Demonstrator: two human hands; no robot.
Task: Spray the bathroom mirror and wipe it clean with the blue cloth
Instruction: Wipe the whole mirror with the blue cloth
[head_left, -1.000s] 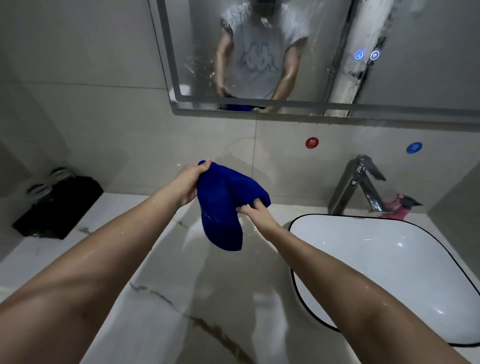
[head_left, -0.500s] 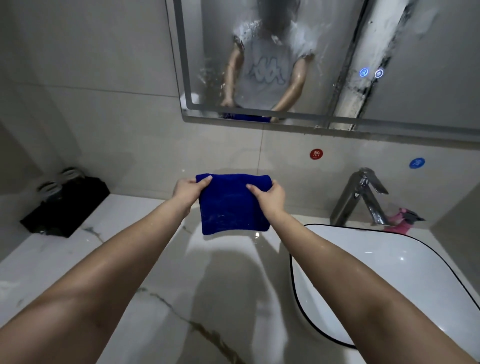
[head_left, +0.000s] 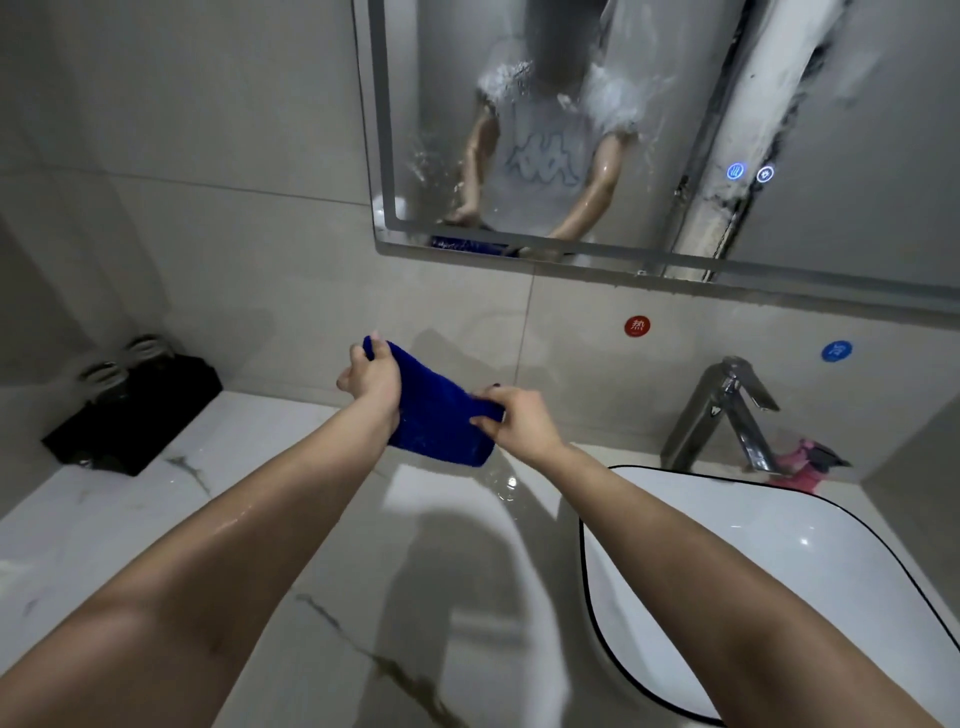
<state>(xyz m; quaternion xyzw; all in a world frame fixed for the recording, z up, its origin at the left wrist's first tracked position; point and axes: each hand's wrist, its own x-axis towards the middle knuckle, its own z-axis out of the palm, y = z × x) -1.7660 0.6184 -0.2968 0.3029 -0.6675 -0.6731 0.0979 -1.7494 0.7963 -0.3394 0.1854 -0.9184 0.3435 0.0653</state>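
The blue cloth (head_left: 436, 421) hangs folded in the air above the marble counter, tilted down to the right. My left hand (head_left: 371, 376) grips its upper left end and my right hand (head_left: 519, 423) pinches its right edge. The mirror (head_left: 597, 130) on the wall above is streaked with spray and foam and reflects a person's torso and arms. A pink spray bottle (head_left: 802, 462) lies behind the tap at the far right, partly hidden.
A white basin (head_left: 779, 561) with a black rim sits at the right, a chrome tap (head_left: 727, 410) behind it. A black tray (head_left: 135, 415) with upturned glasses stands at the back left. Wet patches shine on the counter (head_left: 311, 545).
The cloth went from bunched to spread flat between both hands, and now it is folded and tilted, left end raised. The view has tipped up, showing more of the mirror.
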